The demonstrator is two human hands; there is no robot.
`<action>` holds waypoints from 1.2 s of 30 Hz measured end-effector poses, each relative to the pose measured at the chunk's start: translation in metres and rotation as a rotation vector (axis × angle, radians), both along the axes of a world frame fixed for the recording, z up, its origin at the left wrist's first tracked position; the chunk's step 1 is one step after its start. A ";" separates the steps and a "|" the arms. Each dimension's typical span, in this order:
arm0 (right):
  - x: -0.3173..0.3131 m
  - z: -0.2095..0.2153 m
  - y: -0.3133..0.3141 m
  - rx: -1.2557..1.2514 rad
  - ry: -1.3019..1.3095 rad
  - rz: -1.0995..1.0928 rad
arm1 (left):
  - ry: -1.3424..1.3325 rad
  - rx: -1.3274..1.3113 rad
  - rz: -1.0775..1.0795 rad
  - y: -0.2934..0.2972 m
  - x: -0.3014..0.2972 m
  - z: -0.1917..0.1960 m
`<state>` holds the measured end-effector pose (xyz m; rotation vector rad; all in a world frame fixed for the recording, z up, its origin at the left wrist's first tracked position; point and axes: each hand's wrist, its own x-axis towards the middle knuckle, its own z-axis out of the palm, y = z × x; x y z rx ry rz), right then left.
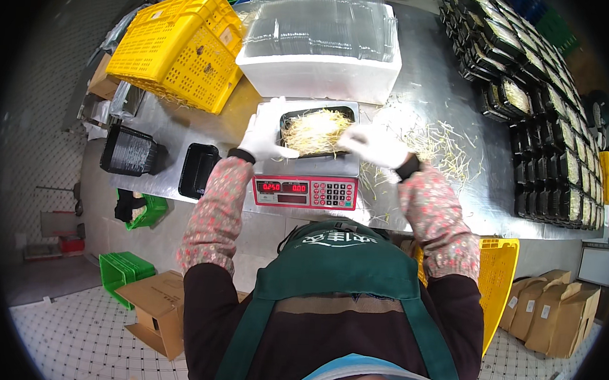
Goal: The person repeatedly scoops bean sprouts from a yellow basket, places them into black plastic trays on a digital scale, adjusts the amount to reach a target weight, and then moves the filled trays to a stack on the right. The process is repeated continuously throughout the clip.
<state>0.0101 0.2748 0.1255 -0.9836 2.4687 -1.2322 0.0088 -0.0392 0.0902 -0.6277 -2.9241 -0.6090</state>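
Observation:
A black plastic tray point(289, 114) filled with pale sprouts point(315, 131) rests on a digital scale point(305, 187) on the steel table. My left hand point(264, 135), in a white glove, grips the tray's left rim. My right hand point(373, 144), also gloved, lies on the tray's right edge over the sprouts; whether it pinches any sprouts I cannot tell. Loose sprouts point(439, 145) are scattered on the table just right of my right hand.
A white foam box point(320, 72) topped with clear lids stands behind the scale. Yellow crates point(178, 45) sit at the back left, stacked empty black trays point(198, 170) at the left, several filled trays point(548, 133) along the right. Cardboard boxes and green crates lie on the floor.

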 end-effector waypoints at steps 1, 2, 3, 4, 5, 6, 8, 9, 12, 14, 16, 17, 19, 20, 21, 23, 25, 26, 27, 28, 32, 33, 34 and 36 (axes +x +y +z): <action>-0.001 -0.003 -0.023 0.098 0.002 0.091 | 0.030 -0.107 -0.019 0.006 -0.007 -0.003; -0.005 -0.020 -0.038 0.096 0.153 0.160 | 0.018 -0.111 -0.038 0.006 -0.015 -0.011; -0.009 -0.040 -0.047 0.225 0.208 0.150 | -0.039 -0.156 -0.042 0.013 -0.019 -0.012; -0.012 -0.060 -0.051 0.192 0.279 0.111 | -0.108 -0.181 -0.012 0.021 -0.019 -0.010; -0.015 -0.071 -0.055 0.157 0.351 0.072 | -0.175 -0.208 0.019 0.026 -0.020 -0.006; -0.015 -0.069 -0.054 0.170 0.337 0.097 | -0.184 -0.176 0.032 0.027 -0.019 -0.004; -0.014 -0.064 -0.044 0.194 0.310 0.149 | -0.201 -0.112 0.059 0.027 -0.015 -0.002; -0.013 -0.055 -0.039 0.247 0.251 0.169 | -0.172 -0.002 0.041 0.021 -0.012 -0.005; -0.007 -0.014 -0.009 0.068 0.080 0.141 | -0.087 0.092 -0.035 0.000 -0.001 -0.002; -0.007 0.000 0.017 -0.057 -0.039 -0.003 | -0.295 0.410 0.075 -0.025 0.018 -0.003; -0.009 -0.005 0.030 -0.156 0.126 -0.282 | -0.324 0.560 0.142 -0.023 0.040 0.005; -0.009 -0.009 0.029 -0.202 0.193 -0.429 | -0.209 0.576 0.134 -0.017 0.043 -0.010; -0.017 -0.034 0.009 -0.105 0.426 -0.446 | 0.016 0.364 0.005 0.023 0.046 0.007; -0.022 -0.045 -0.012 -0.063 0.545 -0.436 | 0.122 0.254 0.054 0.036 0.045 -0.004; -0.018 -0.052 -0.035 -0.031 0.557 -0.400 | 0.222 0.147 0.109 0.047 0.043 -0.028; -0.010 -0.054 -0.070 -0.015 0.372 -0.252 | 0.230 0.052 0.169 0.072 0.022 -0.059; 0.003 -0.063 -0.076 0.296 0.633 -0.281 | 0.121 -0.115 0.184 0.085 0.018 -0.053; 0.001 -0.064 -0.075 0.303 0.599 -0.233 | 0.031 -0.001 0.177 0.085 0.020 -0.052; -0.002 -0.068 -0.076 0.262 0.510 -0.275 | 0.001 0.016 0.180 0.085 0.017 -0.052; -0.005 -0.071 -0.081 0.219 0.426 -0.314 | -0.025 0.033 0.185 0.087 0.015 -0.051; -0.024 -0.090 -0.089 0.119 0.363 -0.404 | -0.075 0.086 0.190 0.093 0.004 -0.044; -0.026 -0.092 -0.089 0.104 0.316 -0.360 | -0.114 0.086 0.184 0.091 0.005 -0.038; -0.026 -0.075 -0.086 0.092 0.217 -0.263 | -0.079 0.114 0.186 0.085 0.005 -0.046; -0.032 -0.024 -0.078 0.190 0.062 -0.124 | -0.004 0.158 0.164 0.072 0.014 -0.056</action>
